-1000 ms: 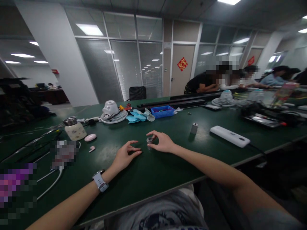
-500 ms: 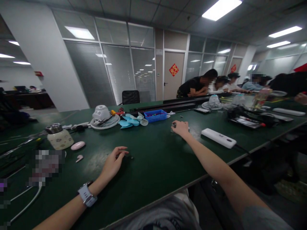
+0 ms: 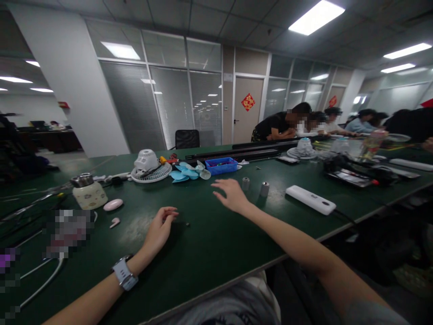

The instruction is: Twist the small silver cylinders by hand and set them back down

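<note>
My left hand [image 3: 161, 229] rests on the green tabletop [image 3: 203, 253], fingers loosely bent and apart from the thumb, holding nothing. Just right of its fingertips lies a tiny dark piece [image 3: 187, 224], too small to name. My right hand [image 3: 231, 196] is over the table with fingers spread and nothing in them. To the right of that hand stand two small grey metal cylinders, a farther one [image 3: 245, 183] and a nearer one [image 3: 264, 189], both upright and apart from my fingers.
Beyond my hands are blue fan blades [image 3: 189, 172], a blue tray [image 3: 221, 166] of small parts and a white fan housing [image 3: 147, 164]. A white power strip [image 3: 310, 200] lies right. At left are a jar [image 3: 89, 193], a pink case [image 3: 113, 205] and an earbud [image 3: 115, 222]. Several people sit farther right.
My right hand has let go of the metal cylinder, opened and moved left and nearer. Both cylinders now show plainly. My left hand has hardly moved; the view has shifted slightly.
</note>
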{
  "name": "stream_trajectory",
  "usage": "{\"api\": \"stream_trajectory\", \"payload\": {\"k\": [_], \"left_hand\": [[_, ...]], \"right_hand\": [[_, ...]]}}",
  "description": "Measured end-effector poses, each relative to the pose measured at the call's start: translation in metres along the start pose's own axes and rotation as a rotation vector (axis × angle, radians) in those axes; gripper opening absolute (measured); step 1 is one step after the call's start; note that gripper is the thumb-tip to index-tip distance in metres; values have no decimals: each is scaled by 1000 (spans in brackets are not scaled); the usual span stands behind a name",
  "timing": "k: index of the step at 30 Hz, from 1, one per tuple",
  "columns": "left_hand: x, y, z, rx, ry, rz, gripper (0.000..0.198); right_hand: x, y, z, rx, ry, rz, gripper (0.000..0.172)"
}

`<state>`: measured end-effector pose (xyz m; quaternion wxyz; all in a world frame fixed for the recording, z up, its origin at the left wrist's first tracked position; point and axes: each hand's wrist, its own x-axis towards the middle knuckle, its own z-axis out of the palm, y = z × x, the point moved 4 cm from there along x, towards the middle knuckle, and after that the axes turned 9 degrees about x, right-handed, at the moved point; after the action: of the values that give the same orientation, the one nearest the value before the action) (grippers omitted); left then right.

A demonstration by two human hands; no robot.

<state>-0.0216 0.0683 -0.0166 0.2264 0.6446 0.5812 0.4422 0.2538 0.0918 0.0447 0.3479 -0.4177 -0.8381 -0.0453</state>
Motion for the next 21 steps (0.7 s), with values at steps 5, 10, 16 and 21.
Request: {"api": "stream_trajectory", "payload": {"k": [5, 10, 16, 21], "left_hand": [[0, 1, 0, -36, 44, 8, 31], [0, 1, 1, -53, 33, 0, 28], [0, 1, 1, -27, 22, -27, 27], [0, 2, 0, -2, 16, -21, 27]], "right_hand": [[-17, -79, 54, 256, -359, -355, 37], [-16, -76, 61, 319, -411, -319, 30], [-12, -70, 55, 304, -377, -310, 22], [3, -46, 38, 210, -254, -243, 26]]}}
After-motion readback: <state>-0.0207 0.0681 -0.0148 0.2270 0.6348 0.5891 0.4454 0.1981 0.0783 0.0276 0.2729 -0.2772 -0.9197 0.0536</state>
